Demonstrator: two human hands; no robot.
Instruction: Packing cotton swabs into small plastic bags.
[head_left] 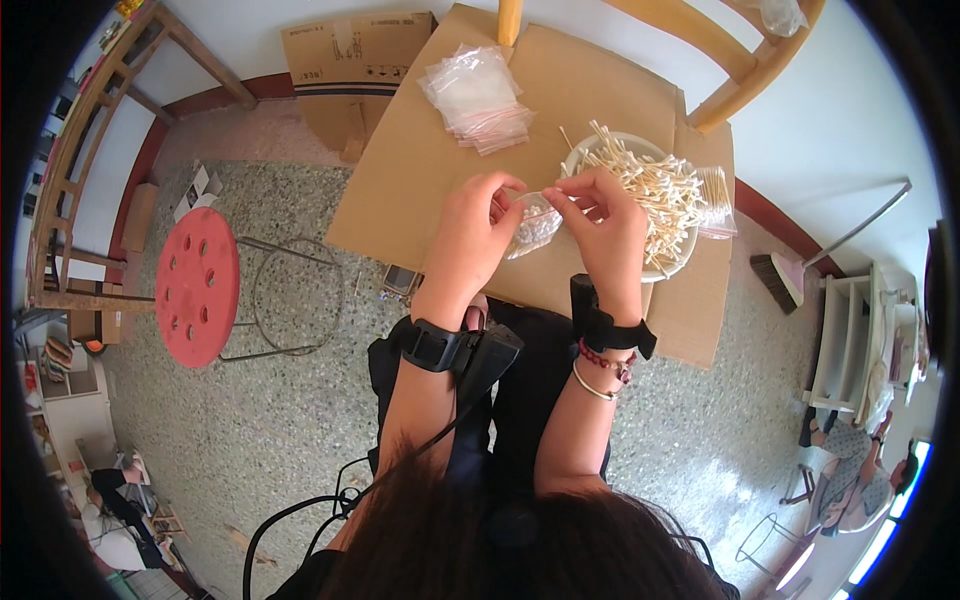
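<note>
Between my two hands is a small clear zip bag (535, 226) filled with cotton swabs, their white tips showing. My left hand (474, 232) pinches the bag's left side near its top. With thumb and fingertips together, my right hand (606, 217) grips its upper right corner. Just beyond my right hand, a white round bowl (690, 262) is heaped with loose cotton swabs (655, 190). Farther off to the left lies a stack of clear zip bags (478, 100) with reddish seal lines. A bag filled with cotton swabs (715, 200) lies right of the bowl.
Flattened cardboard (395, 200) covers the work surface, with a wooden chair back (740, 60) behind it. A red round stool (198, 287) stands at left on the speckled floor. At right are a broom (785, 280) and a white shelf (840, 340). Cables hang by my left arm.
</note>
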